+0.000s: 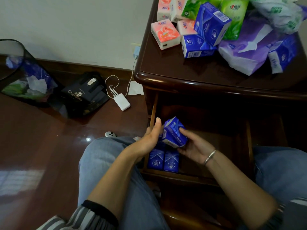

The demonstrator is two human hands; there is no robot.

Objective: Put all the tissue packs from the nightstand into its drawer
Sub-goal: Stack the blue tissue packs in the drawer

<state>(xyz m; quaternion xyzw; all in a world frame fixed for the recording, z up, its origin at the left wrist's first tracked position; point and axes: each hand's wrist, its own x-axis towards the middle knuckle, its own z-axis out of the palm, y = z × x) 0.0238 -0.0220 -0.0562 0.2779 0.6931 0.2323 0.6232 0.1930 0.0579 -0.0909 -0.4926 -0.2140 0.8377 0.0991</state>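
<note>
Person seated facing a dark wooden nightstand (166,77), knees in blue jeans either side of its pulled-out drawer (214,140). Both hands over the drawer's left front part. Right hand (193,143) grips a blue tissue pack (174,132), thumb on its near face, fingers under it; pack tilted, one corner up. Left hand (150,138) open, palm turned toward the pack, thumb raised; fingers appear to touch the pack's left side, contact not certain. Silver bracelet (209,157) on the right wrist. Below the hands, two blue packs (163,159) lie side by side on the drawer floor at its front left corner; rest of the drawer dark. On the nightstand's top surface, toward the back and right: a heap of packs — pink ones (165,33) at the left, green ones (232,15) behind, blue packs (211,22) leaning in the middle, a large purple soft pack (245,48) at the right, one blue pack (195,46) nearest the front. On the floor at left: a black mesh bin (25,70) with wrappers inside, a black bag (83,95), a white power bank (121,102) with its cable running to a wall plug (136,52).
</note>
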